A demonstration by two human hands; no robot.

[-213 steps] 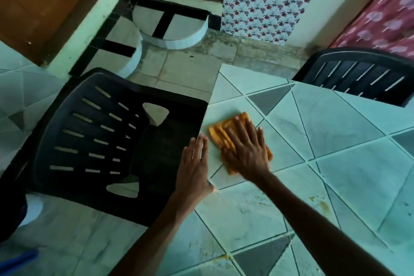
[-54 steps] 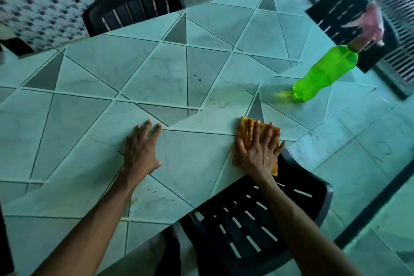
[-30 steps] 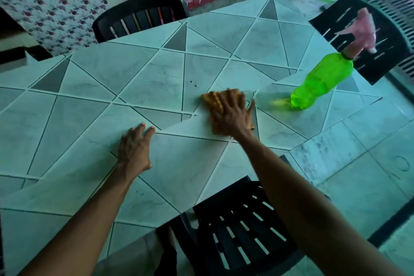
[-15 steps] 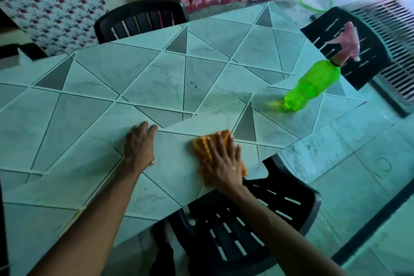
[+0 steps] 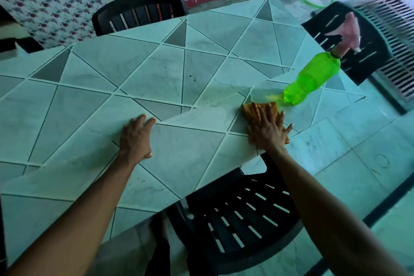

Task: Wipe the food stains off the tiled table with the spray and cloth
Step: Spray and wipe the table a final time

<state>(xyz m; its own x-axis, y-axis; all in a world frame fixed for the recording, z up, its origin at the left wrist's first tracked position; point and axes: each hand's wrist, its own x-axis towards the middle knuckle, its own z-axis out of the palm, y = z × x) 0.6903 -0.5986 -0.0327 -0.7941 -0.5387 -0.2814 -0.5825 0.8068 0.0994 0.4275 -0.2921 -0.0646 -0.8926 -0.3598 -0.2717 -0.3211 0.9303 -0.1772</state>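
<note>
orange cloth lay flat near the tiled table's near edge, pressed under the right hand with fingers spread straight. left hand rested flat on the tiles, released. green spray bottle stood just beyond the cloth.

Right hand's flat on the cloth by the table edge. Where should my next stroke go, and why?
Probably slide the right hand and orange cloth left and away from you, towards the two dark specks. They sit unwiped on the tiled table, and that path stays clear of the green spray bottle.
</note>
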